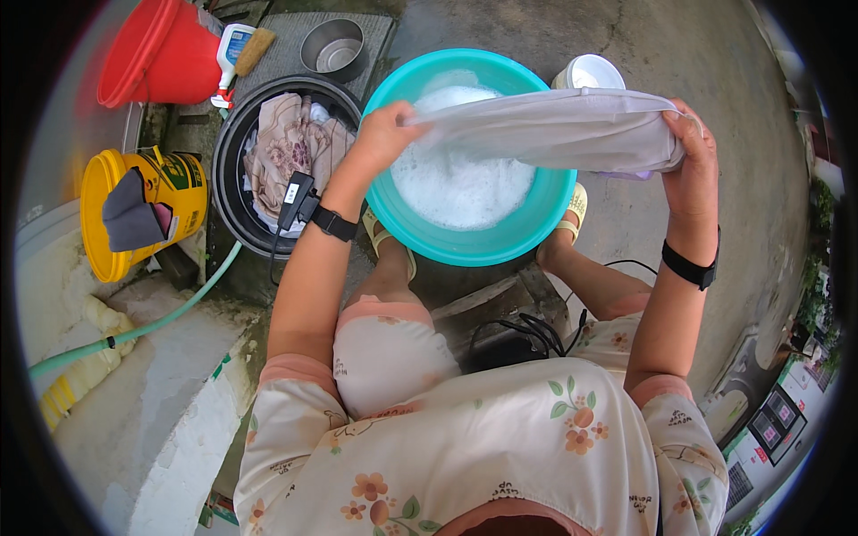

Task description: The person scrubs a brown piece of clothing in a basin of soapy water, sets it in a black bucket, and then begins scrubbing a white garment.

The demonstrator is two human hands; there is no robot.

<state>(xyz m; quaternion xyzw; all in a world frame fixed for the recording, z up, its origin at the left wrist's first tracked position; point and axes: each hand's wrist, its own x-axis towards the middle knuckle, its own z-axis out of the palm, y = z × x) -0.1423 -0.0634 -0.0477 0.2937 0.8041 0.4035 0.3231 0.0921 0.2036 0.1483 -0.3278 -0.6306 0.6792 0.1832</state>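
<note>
A pale grey cloth (576,130) is stretched sideways between my two hands, above a turquoise plastic basin (462,249). White suds (462,194) cover the water inside the basin. My left hand (389,137) pinches one end of the cloth over the basin's left side; that end is blurred. Out past the right rim, my right hand (694,141) grips the other end, thumb on top. Part of something lilac (630,175) shows just under the cloth near my right hand; I cannot tell what it is.
Left of the basin, a black tub (224,194) holds patterned laundry (285,151). Beyond stand a metal pot (333,50), a red bucket (167,53), a spray bottle (231,57) and a brush (255,51). A yellow bucket (184,194) and green hose (194,295) lie left. A white tub (590,72) stands behind the cloth.
</note>
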